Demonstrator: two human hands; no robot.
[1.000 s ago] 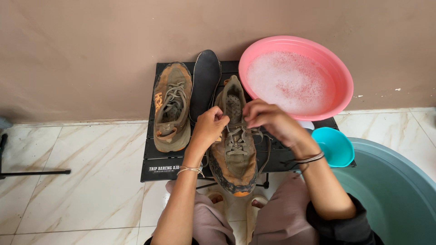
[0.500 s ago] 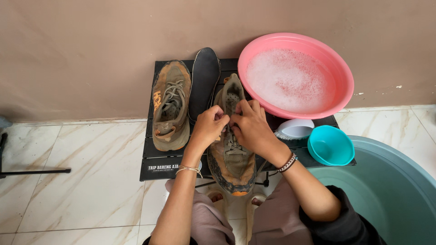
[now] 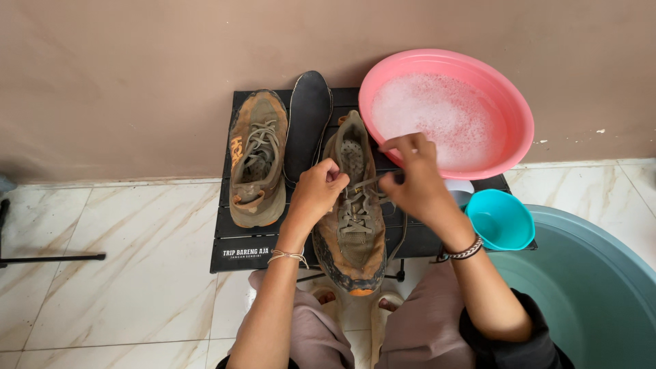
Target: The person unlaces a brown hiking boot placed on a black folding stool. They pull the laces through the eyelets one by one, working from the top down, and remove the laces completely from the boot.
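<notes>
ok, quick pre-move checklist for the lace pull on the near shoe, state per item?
1. Left hand steadying near shoe at its tongue: ok.
2. Right hand pinching the lace, lace pulled out sideways: ok.
3. Shoe resting on black folding table: not ok, toe overhangs the front edge.
4. Insole out, lying between the two shoes: ok.
5. Pink basin of foamy water away from both hands: ok.
6. How many eyelets remain threaded: cannot tell.
</notes>
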